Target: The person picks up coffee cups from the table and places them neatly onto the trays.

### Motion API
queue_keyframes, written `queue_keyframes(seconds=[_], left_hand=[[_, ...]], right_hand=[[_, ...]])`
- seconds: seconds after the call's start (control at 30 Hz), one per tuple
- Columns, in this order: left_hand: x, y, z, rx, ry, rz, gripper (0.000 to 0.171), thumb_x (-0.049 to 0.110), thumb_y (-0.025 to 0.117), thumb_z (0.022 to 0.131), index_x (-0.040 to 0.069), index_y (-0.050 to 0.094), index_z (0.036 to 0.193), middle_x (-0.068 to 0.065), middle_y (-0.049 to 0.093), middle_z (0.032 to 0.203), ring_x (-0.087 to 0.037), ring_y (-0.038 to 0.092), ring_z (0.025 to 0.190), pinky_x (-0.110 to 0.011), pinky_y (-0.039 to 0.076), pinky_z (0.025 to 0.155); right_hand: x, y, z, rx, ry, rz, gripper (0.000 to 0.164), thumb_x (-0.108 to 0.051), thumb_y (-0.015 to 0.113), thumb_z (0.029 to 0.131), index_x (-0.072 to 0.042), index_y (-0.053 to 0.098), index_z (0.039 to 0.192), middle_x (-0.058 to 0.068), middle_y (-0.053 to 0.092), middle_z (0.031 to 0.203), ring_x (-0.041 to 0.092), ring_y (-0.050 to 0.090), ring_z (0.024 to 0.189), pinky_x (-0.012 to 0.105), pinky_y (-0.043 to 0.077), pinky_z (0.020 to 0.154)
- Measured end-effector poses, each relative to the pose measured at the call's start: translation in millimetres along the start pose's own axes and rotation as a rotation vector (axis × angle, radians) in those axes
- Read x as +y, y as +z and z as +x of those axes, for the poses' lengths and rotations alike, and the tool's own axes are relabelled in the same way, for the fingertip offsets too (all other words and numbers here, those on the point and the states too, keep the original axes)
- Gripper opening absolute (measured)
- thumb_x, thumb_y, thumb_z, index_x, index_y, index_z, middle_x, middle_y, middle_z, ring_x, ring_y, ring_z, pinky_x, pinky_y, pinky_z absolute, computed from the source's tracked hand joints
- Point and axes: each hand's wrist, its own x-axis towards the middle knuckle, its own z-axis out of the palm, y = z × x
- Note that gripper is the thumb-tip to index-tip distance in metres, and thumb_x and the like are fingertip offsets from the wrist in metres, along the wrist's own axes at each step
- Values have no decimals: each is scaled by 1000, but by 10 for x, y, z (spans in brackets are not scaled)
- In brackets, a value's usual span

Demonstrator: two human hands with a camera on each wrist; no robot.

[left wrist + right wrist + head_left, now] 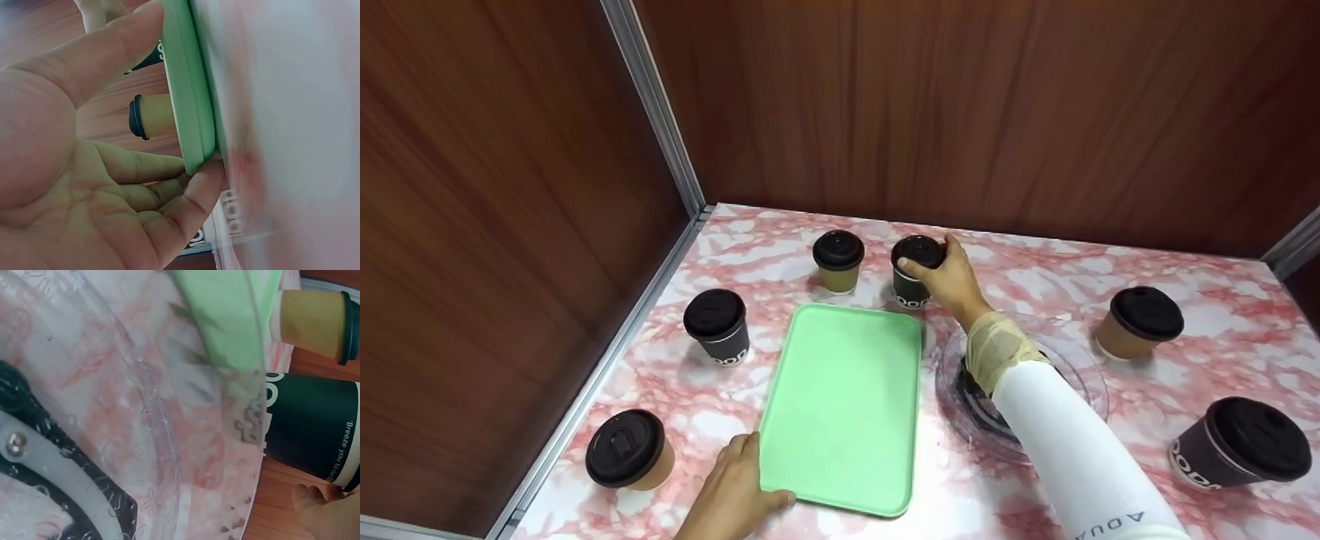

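Head view: right hand (952,279) clamped on dark-green cup (910,289) near lid (919,250), just beyond far-right corner of tray (847,405); left hand (735,484) clasps near-left corner. High grip could pop lid, tipping cup.

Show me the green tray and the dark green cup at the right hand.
Green tray (847,401), head view, on its bare flat surface.
Dark green cup (310,422), right wrist view, on its side wall.
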Motion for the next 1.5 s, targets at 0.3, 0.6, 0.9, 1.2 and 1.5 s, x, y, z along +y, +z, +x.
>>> queue_keyframes(seconds=[0.3,0.6,0.9,1.2,1.5], left_hand=[[9,16,-8,9,27,-1,96,39,87,66,-12,44,136,-20,48,131,-35,47,120,-50,40,101],[9,28,-9,13,30,4,95,39,87,66,-12,45,135,-19,49,130,-34,48,118,-49,41,100],[11,7,8,-16,17,-2,98,42,87,67,-12,44,136,-20,47,132,-35,46,120,-50,40,101],[-19,7,-15,15,30,6,96,39,87,67,-12,45,136,-20,48,132,-34,46,120,-49,40,101],[-17,15,-17,17,29,14,96,39,87,67,-13,45,136,-20,48,132,-34,46,120,-48,40,101]], right_hand=[[91,15,-6,-9,-13,-27,107,-53,81,72,1,28,148,18,44,141,30,43,128,44,31,110],[132,9,-34,-1,-9,-9,99,-49,79,76,-2,28,148,18,47,139,30,44,127,44,33,109],[131,-96,-37,6,-64,25,88,-42,81,77,-4,37,143,15,52,133,28,48,122,42,35,107],[73,-144,-102,-60,-72,59,97,-43,82,75,-2,32,147,16,49,139,28,45,126,41,33,108],[-4,-166,-217,-88,-113,-15,102,-45,83,74,-4,30,150,16,49,140,28,45,127,44,30,110]])
